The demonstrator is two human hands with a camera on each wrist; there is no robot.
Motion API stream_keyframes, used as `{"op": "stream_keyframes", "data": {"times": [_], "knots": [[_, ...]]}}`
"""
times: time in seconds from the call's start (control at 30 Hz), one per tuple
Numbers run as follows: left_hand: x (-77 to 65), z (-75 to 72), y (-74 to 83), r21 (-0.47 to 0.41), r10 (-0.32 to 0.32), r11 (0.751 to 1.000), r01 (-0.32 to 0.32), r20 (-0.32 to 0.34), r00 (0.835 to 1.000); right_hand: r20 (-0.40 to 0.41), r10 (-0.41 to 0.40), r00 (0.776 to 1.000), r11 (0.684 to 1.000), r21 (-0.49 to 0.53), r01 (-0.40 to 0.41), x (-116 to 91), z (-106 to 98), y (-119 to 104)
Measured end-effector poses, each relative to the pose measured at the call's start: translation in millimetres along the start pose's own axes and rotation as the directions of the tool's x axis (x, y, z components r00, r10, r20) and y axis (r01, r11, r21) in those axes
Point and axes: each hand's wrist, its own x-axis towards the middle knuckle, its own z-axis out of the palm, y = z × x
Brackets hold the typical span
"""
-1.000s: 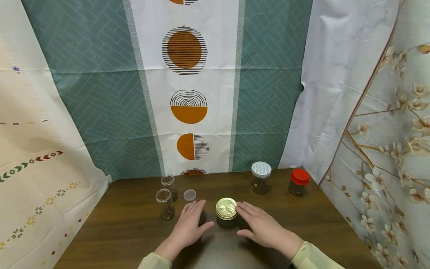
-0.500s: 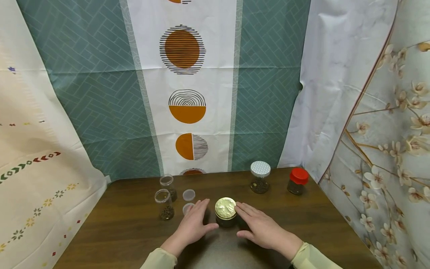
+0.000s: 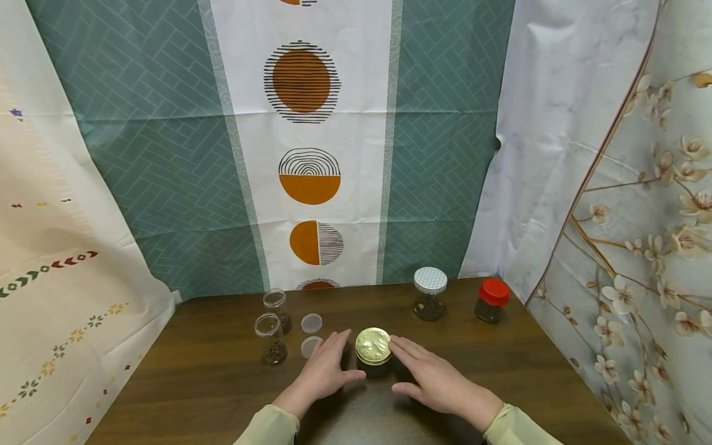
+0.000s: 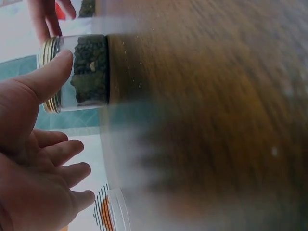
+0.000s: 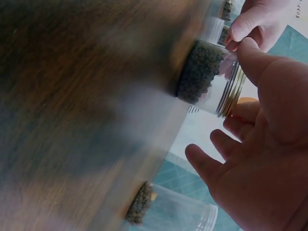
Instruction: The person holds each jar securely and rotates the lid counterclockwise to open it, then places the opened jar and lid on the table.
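A clear jar with a gold lid stands between the hands; dark granules fill its lower part in the left wrist view. My left hand is just left of the jar, fingers straight and thumb pointing towards it. In the left wrist view that thumb overlaps the jar near the lid. On the other side, my right hand has straight fingers, with the fingertips right at the lid's edge. The right wrist view shows the same jar beside the spread fingers of that hand.
Two lidless clear jars with granules stand at the left, beside two small translucent discs. At the back right are a jar with a patterned lid and a red-lidded jar. Hanging cloths border the brown table.
My left hand has moved right, closer to the gold-lidded jar, uncovering the nearer translucent disc. The right hand stays at the lid's edge. The head view has shifted slightly.
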Motion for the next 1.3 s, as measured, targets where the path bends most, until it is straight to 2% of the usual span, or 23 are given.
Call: {"op": "stream_keyframes", "data": {"times": [0.37, 0.77, 1.3], "knots": [[8.6, 8.8, -4.0, 0.023, 0.033, 0.999, -0.034, 0.01, 0.999, 0.007, 0.005, 1.0, 0.999, 0.038, -0.005, -1.5, 0.3, 3.6], [18.3, 17.3, 4.3, 0.002, 0.058, 0.998, -0.058, 0.034, 0.998, 0.019, 0.043, 0.999, 0.996, 0.073, -0.045, -6.5, -1.7, 7.7], [31.2, 27.3, 11.5, -0.003, 0.058, 0.998, -0.058, 0.002, 0.998, 0.037, 0.08, 0.996, 0.992, 0.098, -0.083, -11.9, -3.6, 10.9]]}}
